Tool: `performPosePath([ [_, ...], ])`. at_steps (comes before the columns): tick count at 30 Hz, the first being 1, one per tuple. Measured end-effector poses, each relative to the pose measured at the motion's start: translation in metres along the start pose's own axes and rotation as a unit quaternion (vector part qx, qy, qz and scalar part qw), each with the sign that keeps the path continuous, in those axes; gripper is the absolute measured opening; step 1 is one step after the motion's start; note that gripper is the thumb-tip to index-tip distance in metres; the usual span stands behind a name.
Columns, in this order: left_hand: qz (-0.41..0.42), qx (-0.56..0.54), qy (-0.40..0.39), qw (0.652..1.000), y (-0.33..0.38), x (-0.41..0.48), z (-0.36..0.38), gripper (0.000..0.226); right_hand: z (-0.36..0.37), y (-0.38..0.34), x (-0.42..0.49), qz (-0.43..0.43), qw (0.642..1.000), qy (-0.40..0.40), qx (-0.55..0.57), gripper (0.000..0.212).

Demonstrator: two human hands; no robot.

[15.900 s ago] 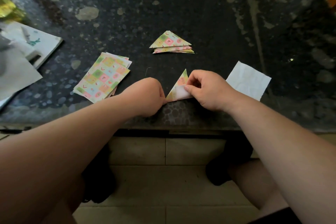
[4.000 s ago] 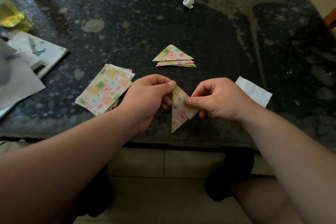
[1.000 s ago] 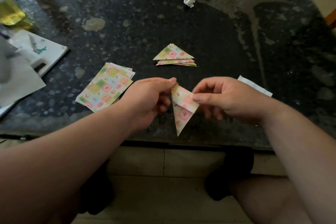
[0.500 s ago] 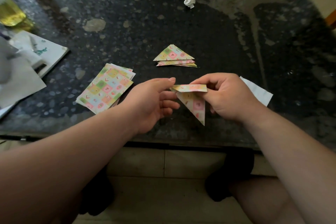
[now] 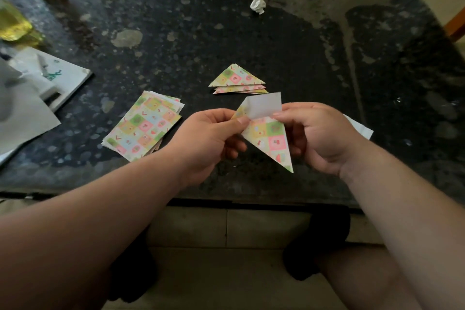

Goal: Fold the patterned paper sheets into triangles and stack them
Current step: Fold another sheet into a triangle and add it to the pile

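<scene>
Both hands hold one folded patterned triangle (image 5: 272, 139) in the air above the table's near edge, its point hanging down. A white flap stands up at its top. My left hand (image 5: 210, 139) pinches the triangle's upper left corner. My right hand (image 5: 317, 136) pinches its upper right edge by the flap. A small stack of finished patterned triangles (image 5: 237, 80) lies on the dark table beyond my hands. A pile of flat patterned sheets (image 5: 144, 125) lies to the left of my left hand.
The dark stone table (image 5: 289, 53) carries a crumpled white paper ball (image 5: 258, 5) at the back. A white sheet (image 5: 358, 129) peeks out behind my right hand. White papers and a booklet (image 5: 37, 83) lie at the left edge, beside a yellow object (image 5: 12, 25).
The white flap at the triangle's top has been lifted upright since half a second ago. My left hand has taken hold of the triangle's corner again. Both hands stayed above the near edge.
</scene>
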State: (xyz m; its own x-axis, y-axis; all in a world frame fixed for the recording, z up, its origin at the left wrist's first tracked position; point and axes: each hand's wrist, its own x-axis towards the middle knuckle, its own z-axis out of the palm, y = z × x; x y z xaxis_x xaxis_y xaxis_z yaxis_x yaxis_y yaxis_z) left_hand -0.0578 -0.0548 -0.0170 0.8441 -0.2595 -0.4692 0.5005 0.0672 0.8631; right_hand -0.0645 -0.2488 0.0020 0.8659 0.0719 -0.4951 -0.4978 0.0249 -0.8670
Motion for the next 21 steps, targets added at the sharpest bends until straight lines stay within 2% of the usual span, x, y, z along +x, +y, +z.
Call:
performPosePath([
  [2, -0.007, -0.023, 0.032, 0.999, 0.000, 0.002, 0.000, 0.010, -0.001, 0.002, 0.002, -0.023, 0.999, 0.018, -0.027, 0.016],
  [5, -0.030, -0.057, 0.077, 0.995, 0.000, 0.005, -0.003, 0.015, -0.004, 0.007, 0.005, -0.079, 0.990, 0.063, -0.096, 0.031],
  [8, -0.052, -0.079, 0.101, 0.990, 0.000, 0.005, -0.003, 0.022, -0.005, 0.014, 0.007, -0.163, 0.961, 0.068, -0.211, 0.029],
  [11, -0.077, -0.102, 0.082, 0.988, 0.002, 0.004, 0.001, 0.013, -0.005, 0.017, 0.008, -0.210, 0.927, 0.072, -0.303, 0.030],
  [15, -0.105, -0.143, 0.052, 0.983, 0.006, 0.003, -0.001, 0.013, -0.001, 0.017, 0.004, -0.209, 0.928, 0.055, -0.304, 0.052],
  [21, -0.097, -0.168, 0.040, 0.980, 0.009, 0.001, -0.003, 0.015, -0.001, 0.014, 0.005, -0.220, 0.930, 0.066, -0.289, 0.046],
])
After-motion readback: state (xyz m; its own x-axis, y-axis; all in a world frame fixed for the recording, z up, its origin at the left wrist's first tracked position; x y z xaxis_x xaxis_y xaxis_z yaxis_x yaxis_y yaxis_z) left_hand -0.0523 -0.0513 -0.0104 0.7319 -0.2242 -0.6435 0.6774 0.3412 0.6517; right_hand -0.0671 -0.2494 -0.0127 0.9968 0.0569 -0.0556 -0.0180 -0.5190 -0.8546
